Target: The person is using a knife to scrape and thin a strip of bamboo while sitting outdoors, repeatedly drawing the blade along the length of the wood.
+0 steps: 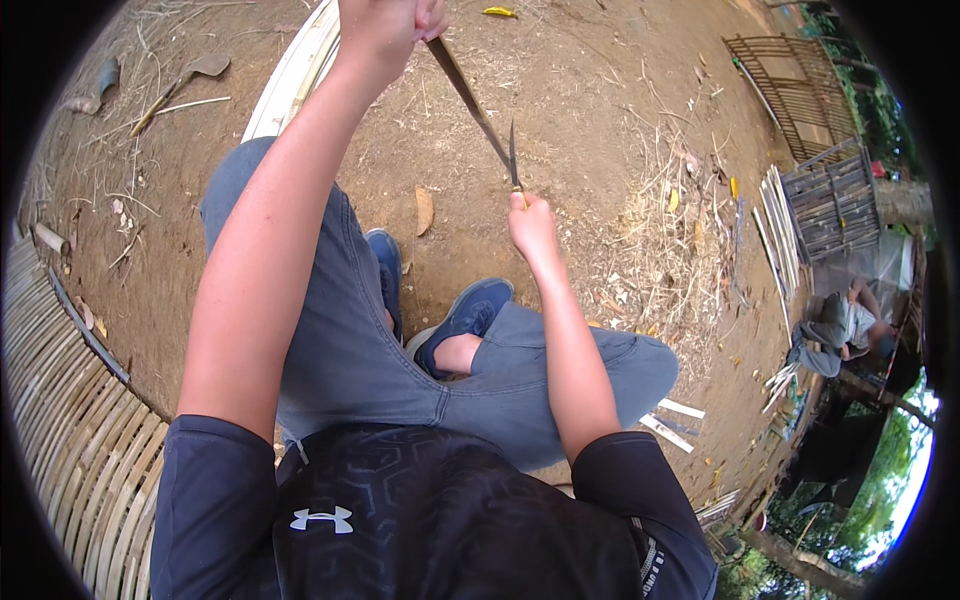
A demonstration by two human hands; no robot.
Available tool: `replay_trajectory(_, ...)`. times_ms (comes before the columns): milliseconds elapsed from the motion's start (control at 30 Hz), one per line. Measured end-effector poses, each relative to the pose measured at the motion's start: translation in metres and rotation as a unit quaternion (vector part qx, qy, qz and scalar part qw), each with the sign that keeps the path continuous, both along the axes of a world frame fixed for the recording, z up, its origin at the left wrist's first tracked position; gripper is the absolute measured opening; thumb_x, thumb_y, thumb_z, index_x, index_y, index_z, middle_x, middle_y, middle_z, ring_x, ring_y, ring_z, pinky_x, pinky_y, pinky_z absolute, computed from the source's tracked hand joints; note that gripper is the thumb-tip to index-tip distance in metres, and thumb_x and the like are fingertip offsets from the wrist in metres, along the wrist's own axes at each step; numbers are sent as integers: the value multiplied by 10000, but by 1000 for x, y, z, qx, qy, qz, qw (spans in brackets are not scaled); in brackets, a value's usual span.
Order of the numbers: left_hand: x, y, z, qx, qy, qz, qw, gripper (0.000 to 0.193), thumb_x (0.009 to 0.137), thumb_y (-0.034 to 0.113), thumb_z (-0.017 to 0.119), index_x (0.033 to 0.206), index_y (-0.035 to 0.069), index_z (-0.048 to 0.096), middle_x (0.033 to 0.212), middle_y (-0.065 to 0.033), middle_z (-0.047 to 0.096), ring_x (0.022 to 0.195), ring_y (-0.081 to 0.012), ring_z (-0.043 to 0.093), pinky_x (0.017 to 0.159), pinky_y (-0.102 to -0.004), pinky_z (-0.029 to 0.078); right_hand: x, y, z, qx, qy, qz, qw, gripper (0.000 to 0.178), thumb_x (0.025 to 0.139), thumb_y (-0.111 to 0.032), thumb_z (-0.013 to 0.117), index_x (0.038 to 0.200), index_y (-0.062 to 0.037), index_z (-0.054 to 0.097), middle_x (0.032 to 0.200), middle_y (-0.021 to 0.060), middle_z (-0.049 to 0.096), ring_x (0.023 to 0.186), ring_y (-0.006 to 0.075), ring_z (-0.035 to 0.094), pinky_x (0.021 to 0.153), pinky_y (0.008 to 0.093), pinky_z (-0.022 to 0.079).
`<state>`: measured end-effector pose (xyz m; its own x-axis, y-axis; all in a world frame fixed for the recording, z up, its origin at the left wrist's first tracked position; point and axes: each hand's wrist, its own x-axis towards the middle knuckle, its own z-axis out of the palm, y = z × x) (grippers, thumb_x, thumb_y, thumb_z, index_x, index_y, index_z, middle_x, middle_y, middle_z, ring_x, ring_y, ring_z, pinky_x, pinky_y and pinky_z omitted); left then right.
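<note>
My left hand (pixel 392 28), stretched far out at the top, is closed around a long, thin dark brown stick (pixel 465 92). From there the stick slants down to the right toward my other hand. My right hand (pixel 533 226) grips the handle of a small knife (pixel 514 158), its narrow pointed blade directed away from me. The stick's lower end meets the blade just above the handle; whether it is pressed on the edge or only crosses it, I cannot tell. Part of my left hand is cut off by the upper border. Both hands are above bare ground, beyond my bent knees.
Pale bamboo strips (pixel 288 80) lie past my left knee. A long-handled tool (pixel 208 66) rests on the dirt at upper left. A slatted bamboo surface (pixel 85 430) is at left. Bamboo racks (pixel 835 200) and a seated person (pixel 848 322) are at right.
</note>
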<state>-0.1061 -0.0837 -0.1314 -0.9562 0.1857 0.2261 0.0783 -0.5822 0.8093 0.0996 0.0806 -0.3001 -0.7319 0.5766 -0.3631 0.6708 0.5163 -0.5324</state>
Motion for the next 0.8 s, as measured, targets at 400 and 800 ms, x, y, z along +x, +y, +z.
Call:
replay_trajectory(400, -4, -3, -7, -22, -4, -29, 999, 582, 912, 700, 484, 693, 175, 361, 410, 37, 260, 293, -94, 267, 307, -253, 225, -2, -10, -10, -47, 133, 2, 990, 271, 978, -252, 518, 1037, -20, 645, 893, 268, 672, 908, 459, 650, 768, 509, 499)
replay_trajectory(800, -2, 3, -1, -13, 7, -26, 1000, 558, 945, 671, 450, 681, 192, 336, 392, 47, 249, 271, -85, 232, 278, -250, 208, -5, -5, -23, -22, 124, -13, 992, 233, 960, -223, 539, 1054, -38, 643, 860, 262, 675, 848, 445, 668, 717, 489, 513)
